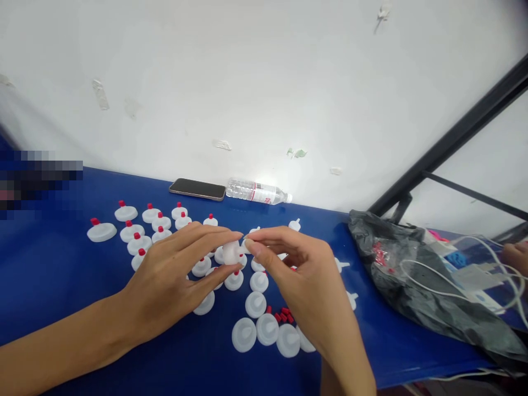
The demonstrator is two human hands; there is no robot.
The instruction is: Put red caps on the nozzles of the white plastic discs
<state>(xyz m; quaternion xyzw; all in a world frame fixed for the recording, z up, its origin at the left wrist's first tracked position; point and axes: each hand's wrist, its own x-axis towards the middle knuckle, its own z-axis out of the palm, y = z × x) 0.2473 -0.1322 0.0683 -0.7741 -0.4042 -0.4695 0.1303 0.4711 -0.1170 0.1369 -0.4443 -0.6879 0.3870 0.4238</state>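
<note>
My left hand (177, 275) pinches a white plastic disc with a spout (231, 252) above the blue table (49, 275). My right hand (305, 280) meets it from the right, thumb and forefinger pinched at the spout's tip; what they hold is too small to make out. Beneath the hands lie several uncapped white discs (256, 303) and a small heap of loose red caps (284, 315). At the left stand several discs fitted with red caps (126, 212).
A phone (197, 188) and a lying water bottle (258, 192) sit by the white wall. A black plastic bag (412, 280) with red pieces and white cables covers the right side. Another person's hand (515, 256) shows at the far right edge.
</note>
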